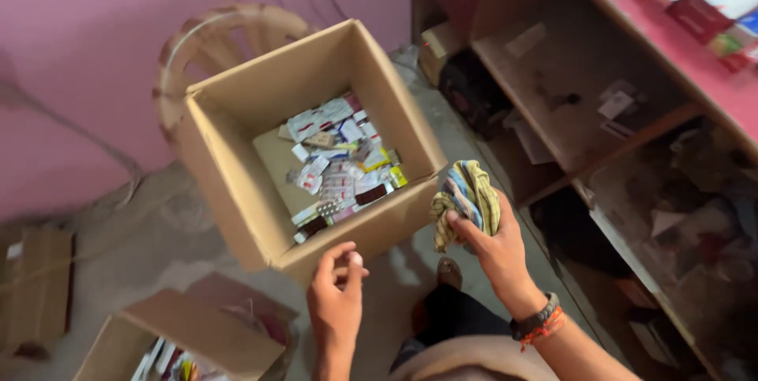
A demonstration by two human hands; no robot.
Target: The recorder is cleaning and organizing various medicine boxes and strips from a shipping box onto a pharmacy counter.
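Observation:
An open cardboard box (237, 191) sits on a chair at centre, its bottom strewn with several small medicine packets and blister strips (339, 164). My left hand (335, 298) hovers just below the box's near corner, fingers loosely curled, holding nothing. My right hand (497, 251) is shut on a crumpled striped cloth (467, 198) of yellow, blue and white, held beside the box's right corner. A dark and orange band circles my right wrist.
A pale plastic chair (213, 37) stands behind the box against a pink wall. Dusty wooden shelves (568, 105) fill the right side, under a red counter (695, 49) with packets. A second open box (189, 341) lies at lower left. Flat cardboard (35, 286) rests at far left.

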